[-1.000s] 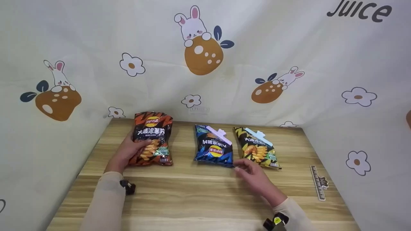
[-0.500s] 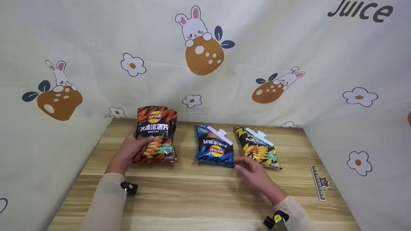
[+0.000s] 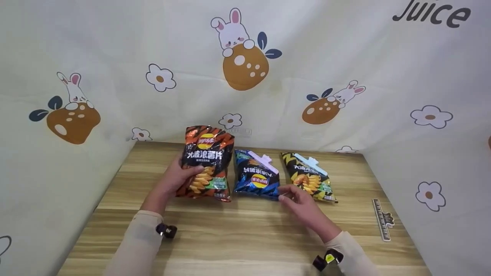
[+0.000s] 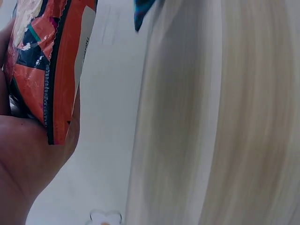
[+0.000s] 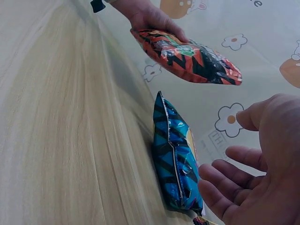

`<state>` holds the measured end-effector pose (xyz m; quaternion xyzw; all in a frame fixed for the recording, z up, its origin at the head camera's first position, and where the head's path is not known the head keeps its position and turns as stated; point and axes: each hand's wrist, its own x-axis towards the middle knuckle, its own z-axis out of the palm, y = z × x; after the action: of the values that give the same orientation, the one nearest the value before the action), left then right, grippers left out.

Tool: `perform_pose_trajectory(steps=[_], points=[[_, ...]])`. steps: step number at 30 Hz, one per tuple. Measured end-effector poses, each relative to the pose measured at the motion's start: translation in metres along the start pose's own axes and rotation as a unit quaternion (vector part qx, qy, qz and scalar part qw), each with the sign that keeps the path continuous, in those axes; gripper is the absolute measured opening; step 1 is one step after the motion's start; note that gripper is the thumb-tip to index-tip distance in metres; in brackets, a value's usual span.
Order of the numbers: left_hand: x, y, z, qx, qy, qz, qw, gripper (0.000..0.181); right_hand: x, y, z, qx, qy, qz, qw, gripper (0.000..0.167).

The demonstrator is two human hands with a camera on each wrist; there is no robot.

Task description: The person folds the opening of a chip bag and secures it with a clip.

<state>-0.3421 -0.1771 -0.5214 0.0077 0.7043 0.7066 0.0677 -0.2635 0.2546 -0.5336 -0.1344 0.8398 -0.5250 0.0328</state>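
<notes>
My left hand [image 3: 170, 184] grips a red and black bag of chips [image 3: 209, 155] by its left side, thumb across the front. In the right wrist view that bag [image 5: 190, 58] hangs above the table. A blue bag of chips [image 3: 255, 188] lies just right of it, a lilac sealing clip [image 3: 263, 162] across its upper corner. Close to the blue bag's lower right corner is my right hand [image 3: 305, 209], fingers loosely bent and holding nothing. Beyond that hand lies a yellow and black bag of chips [image 3: 308, 184] with a pale blue clip [image 3: 311, 165].
A black-and-white clip [image 3: 381, 220] lies by the right edge of the wooden table [image 3: 230, 241]. Pale printed curtains [image 3: 184, 103] enclose the table at the back and both sides.
My left hand has lifted the red bag of chips off the table and carried it right, toward the blue bag. My right hand has stayed nearly still.
</notes>
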Motion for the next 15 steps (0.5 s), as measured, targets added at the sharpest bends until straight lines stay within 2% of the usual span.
perform_pose_trajectory(steps=[4, 9, 15], points=[[-0.002, 0.001, 0.021, -0.012, -0.004, -0.006, 0.9999, 0.099, 0.002, -0.001, -0.001, 0.007, 0.0, 0.002, 1.0, 0.038], [-0.005, 0.002, 0.048, -0.037, -0.022, 0.009, 0.999, 0.097, 0.003, -0.006, -0.002, 0.026, 0.016, 0.008, 0.9995, 0.039], [-0.011, 0.002, 0.079, -0.061, -0.013, 0.01, 0.998, 0.089, 0.007, -0.014, 0.001, 0.028, 0.024, 0.008, 0.9993, 0.037]])
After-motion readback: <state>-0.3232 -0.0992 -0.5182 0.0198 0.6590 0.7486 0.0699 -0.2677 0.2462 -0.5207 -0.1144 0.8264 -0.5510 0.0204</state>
